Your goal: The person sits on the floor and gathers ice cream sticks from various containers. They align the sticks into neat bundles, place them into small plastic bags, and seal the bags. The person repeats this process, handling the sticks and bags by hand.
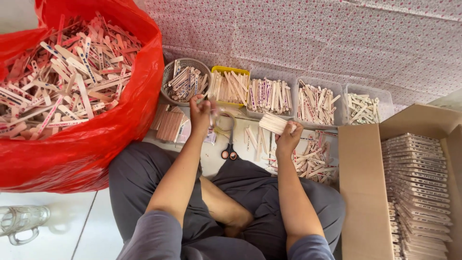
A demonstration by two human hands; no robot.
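Observation:
My right hand (288, 139) grips a fanned bundle of flat wooden sticks (274, 123), held above a loose pile of sticks (315, 159) on the floor. My left hand (199, 113) is raised near a round grey basket (169, 72) and pinches something small and pale, perhaps a rubber band; it is blurred. Orange-handled scissors (229, 149) lie on the floor between my hands.
A big red plastic bag (96, 144) full of sticks stands at the left. A yellow tray (230, 71) and several clear trays (317, 84) of sorted sticks line the patterned wall. A cardboard box (361, 192) with stacked bundles sits at the right. A glass mug (19, 221) lies lower left.

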